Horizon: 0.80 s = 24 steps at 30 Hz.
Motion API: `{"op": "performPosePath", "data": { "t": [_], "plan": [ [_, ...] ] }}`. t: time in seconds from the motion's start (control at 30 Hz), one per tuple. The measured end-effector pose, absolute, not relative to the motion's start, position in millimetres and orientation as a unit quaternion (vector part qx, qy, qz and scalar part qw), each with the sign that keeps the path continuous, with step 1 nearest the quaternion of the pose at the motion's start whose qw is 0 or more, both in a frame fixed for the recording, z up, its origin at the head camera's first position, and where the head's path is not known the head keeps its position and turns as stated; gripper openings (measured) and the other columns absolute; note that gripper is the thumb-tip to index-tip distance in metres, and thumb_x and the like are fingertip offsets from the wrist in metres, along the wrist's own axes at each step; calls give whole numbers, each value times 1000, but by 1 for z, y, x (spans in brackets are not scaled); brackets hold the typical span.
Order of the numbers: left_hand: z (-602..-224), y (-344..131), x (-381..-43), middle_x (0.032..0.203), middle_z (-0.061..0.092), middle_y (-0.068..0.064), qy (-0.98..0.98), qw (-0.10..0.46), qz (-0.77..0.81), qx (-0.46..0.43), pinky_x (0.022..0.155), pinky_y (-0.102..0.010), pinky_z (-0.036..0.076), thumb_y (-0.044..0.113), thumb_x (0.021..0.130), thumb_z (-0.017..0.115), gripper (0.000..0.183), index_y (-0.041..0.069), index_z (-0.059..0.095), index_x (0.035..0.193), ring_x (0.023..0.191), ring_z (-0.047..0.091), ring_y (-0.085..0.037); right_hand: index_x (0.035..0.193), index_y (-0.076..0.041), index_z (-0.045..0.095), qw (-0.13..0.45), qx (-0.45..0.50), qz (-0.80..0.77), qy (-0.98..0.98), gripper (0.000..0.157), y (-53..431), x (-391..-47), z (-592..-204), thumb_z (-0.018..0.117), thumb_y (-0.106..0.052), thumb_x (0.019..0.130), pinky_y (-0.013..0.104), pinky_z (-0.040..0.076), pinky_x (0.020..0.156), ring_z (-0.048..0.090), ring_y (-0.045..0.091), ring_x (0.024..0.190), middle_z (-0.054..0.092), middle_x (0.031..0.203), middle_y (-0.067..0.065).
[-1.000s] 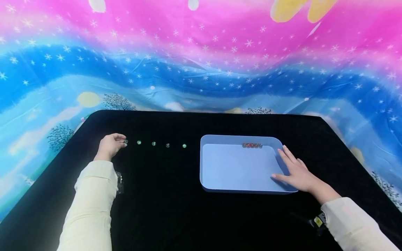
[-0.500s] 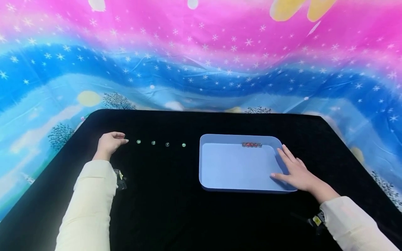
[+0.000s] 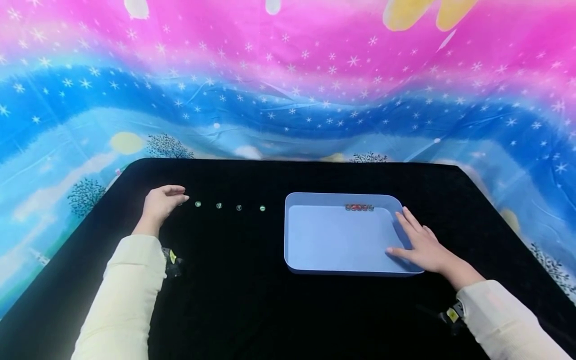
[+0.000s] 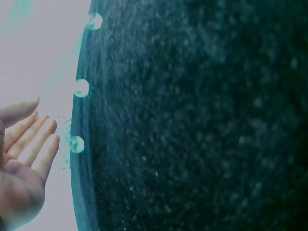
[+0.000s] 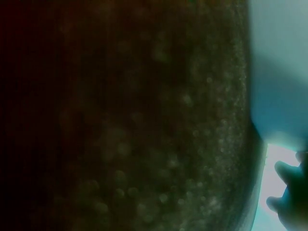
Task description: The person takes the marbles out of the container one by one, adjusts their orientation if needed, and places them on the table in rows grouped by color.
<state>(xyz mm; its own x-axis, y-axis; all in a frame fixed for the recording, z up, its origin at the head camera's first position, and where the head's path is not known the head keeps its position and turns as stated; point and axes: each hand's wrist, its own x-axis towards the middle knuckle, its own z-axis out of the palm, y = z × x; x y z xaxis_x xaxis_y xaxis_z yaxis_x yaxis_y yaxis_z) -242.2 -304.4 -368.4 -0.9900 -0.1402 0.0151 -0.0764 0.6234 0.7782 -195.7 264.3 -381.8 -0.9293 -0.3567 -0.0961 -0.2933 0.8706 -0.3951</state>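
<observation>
The left hand (image 3: pixel 161 206) has its fingers loosely extended, thumb parted, nothing visibly gripped, near a row of glass marbles (image 3: pixel 219 205) on the black surface (image 3: pixel 270 315); an accidental brush could set them rolling. The right hand (image 3: pixel 423 249) spreads straight fingers over the blue tray (image 3: pixel 337 240)'s right side, gripping nothing; uneven pressure could tilt it, scattering the reddish marbles (image 3: pixel 359 207) inside.

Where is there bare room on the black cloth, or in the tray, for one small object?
Bare: black cloth between left sleeve and blue tray, nearer than the marbles; also the tray's middle. Crowded: the marble row beside the left hand; the tray's right end, by the right hand.
</observation>
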Motion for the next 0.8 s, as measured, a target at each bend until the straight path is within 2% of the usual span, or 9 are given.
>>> {"op": "performPosePath", "data": {
  "t": [0.27, 0.8],
  "plan": [
    [-365, -293, -243, 119, 48, -22, -895, 16, -444, 45, 88, -47, 35, 21, 86, 54, 40, -1, 49, 119, 109, 41, -36, 138, 0, 5, 80, -170, -186, 964, 94, 263, -195, -381, 56, -50, 77, 65, 5, 88, 1, 42, 125, -12, 141, 19],
    [-350, -260, -248, 118, 50, -19, -872, 8, -490, -17, 87, -43, 36, 23, 84, 57, 42, -1, 50, 118, 108, 45, -30, 137, 0, 6, 79, -166, -176, 967, 94, 263, -196, -381, 56, -51, 77, 64, 5, 89, 3, 42, 125, -10, 140, 20]
  ]
}}
